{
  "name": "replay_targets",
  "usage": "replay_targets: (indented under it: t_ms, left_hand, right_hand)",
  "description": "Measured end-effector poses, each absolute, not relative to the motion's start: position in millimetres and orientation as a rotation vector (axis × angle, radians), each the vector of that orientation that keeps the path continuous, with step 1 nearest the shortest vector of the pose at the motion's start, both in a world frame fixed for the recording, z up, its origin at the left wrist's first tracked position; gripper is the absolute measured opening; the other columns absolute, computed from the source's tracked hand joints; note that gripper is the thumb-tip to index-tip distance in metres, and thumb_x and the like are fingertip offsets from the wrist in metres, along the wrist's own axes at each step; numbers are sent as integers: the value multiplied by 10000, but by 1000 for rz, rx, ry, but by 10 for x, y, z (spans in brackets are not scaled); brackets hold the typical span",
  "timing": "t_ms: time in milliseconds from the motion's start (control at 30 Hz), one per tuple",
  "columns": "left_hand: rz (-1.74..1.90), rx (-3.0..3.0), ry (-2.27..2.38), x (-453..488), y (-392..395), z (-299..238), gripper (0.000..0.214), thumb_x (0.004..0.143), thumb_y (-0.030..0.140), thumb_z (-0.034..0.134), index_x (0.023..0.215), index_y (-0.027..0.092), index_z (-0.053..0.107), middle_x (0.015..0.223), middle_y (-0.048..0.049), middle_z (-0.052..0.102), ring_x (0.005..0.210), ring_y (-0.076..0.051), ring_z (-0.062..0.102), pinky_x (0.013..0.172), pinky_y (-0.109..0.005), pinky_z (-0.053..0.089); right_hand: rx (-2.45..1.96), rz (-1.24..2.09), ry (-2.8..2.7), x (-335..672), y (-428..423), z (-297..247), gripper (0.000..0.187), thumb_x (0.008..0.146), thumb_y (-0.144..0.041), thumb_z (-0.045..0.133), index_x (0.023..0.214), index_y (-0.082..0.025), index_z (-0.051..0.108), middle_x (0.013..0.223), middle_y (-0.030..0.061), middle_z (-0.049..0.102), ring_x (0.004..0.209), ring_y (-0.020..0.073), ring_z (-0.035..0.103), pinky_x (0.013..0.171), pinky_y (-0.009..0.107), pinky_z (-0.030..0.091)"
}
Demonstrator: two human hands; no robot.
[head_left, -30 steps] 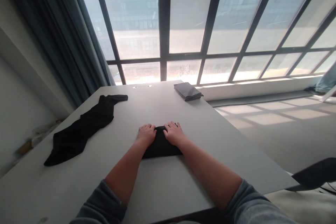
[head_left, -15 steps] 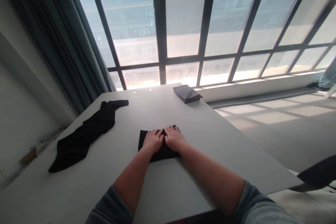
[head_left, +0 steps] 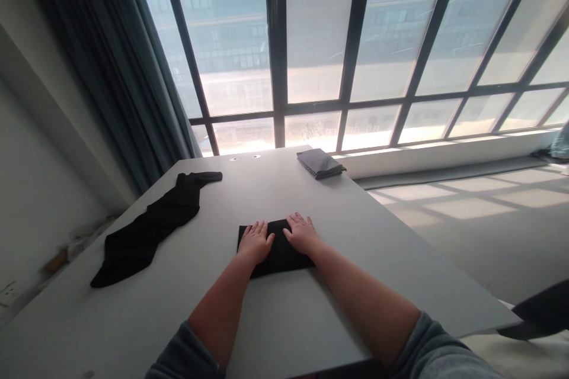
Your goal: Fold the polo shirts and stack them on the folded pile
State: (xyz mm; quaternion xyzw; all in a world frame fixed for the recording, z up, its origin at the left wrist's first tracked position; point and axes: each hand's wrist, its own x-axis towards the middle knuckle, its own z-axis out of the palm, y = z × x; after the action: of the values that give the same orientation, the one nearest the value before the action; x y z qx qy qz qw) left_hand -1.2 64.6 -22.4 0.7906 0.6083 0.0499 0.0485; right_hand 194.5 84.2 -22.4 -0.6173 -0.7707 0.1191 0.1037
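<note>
A folded black cloth or garment lies flat on the white table in front of me. My left hand rests palm down on its left part, fingers stretched out. On the right part lies my right hand, also flat, with its fingers spread and reaching the far edge. Between the two thumbs a strip of the black fabric shows. Parts of the cloth are hidden under my palms.
A crumpled black garment stretches along the table's left side. At the far right corner sits a folded grey cloth stack. Beyond stand large windows and a dark curtain. A black object is at the lower right.
My hands have slid apart on the black cloth, the right one moving to the right, so more fabric shows between them. The whole view has shifted slightly.
</note>
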Motion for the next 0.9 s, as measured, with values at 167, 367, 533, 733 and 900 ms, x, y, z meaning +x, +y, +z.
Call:
replay_targets:
  t_ms: [167,367,533,733,900]
  left_hand:
    - [346,2345,1979,-112,636,-154,497,1080,448,360,1453,227,603,1538,-117,578,1449,-279,493,1285,-495,239]
    - [215,2323,2117,-188,620,40,434,1059,492,425,1189,204,723,1246,-143,713,1199,-321,643,1063,-482,444]
    - [85,2328,2118,-81,486,152,544,1081,537,333,1111,182,745,1142,-161,741,1070,-325,703,958,-460,500]
    - [157,2242,1954,-77,508,98,498,1057,548,389,1127,176,713,1174,-158,745,1100,-316,709,928,-395,527]
    - [158,2169,1878,-122,574,47,477,1030,564,422,1105,190,708,1186,-156,755,1126,-329,705,926,-390,526]
  right_hand:
    - [-1809,339,-2239,1997,861,-220,614,1068,-442,479,1620,-173,466,1653,133,343,1586,330,176,1291,571,124]
    - [-1893,213,-2165,2094,913,-143,515,1056,-470,548,1476,-183,625,1446,201,527,1406,359,425,1229,538,224]
    - [-1686,288,-2259,2059,888,-65,433,1023,-403,640,1375,-154,677,1247,155,635,1208,268,555,1118,350,371]
    - [-1463,397,-2236,2018,858,-70,378,984,-256,703,1347,-147,692,1293,116,651,1240,231,563,1131,302,393]
    - [-1330,513,-2162,2034,884,-94,343,948,-190,685,1286,-157,731,1254,93,682,1222,224,598,1139,319,426]
